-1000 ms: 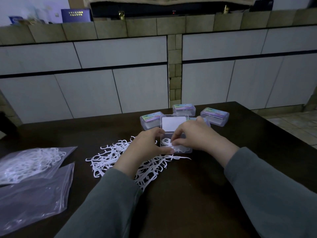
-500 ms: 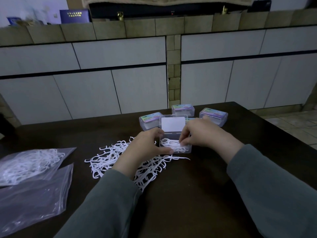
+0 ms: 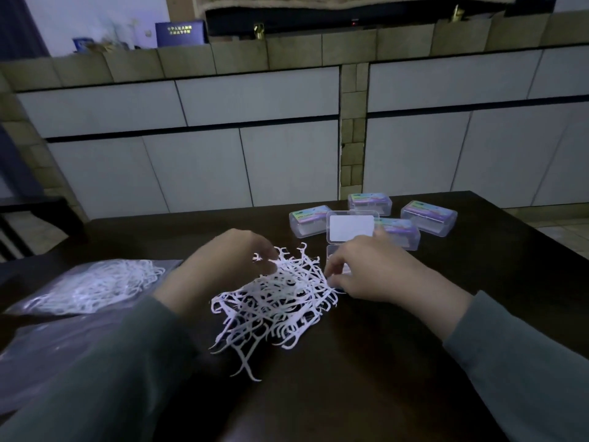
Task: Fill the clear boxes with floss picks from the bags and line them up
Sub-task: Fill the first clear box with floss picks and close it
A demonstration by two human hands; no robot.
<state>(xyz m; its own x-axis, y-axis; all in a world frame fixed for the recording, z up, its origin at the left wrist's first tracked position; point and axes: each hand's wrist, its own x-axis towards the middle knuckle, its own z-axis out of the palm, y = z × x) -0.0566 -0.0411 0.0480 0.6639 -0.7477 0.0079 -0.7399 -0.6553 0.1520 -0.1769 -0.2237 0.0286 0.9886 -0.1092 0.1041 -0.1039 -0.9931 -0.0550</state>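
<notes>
A heap of white floss picks [image 3: 280,301] lies on the dark table [image 3: 366,378] in front of me. My left hand [image 3: 223,263] hovers over the heap's far left edge, its fingers curled and pinching a pick or two. The open clear box [image 3: 350,229] stands just right of the heap with its lid raised and a white label showing. My right hand [image 3: 373,272] covers the box's base, fingertips down at its near left corner where the heap ends. What those fingertips hold is hidden.
Several closed clear boxes with colourful labels [image 3: 428,216] stand behind and right of the open one. At the left lie a bag holding floss picks [image 3: 95,285] and a flat empty bag [image 3: 47,346]. Cabinets line the wall beyond the table's far edge.
My left hand has left the box's left side and moved onto the heap of picks. My right hand has drawn back from inside the box to its near left corner.
</notes>
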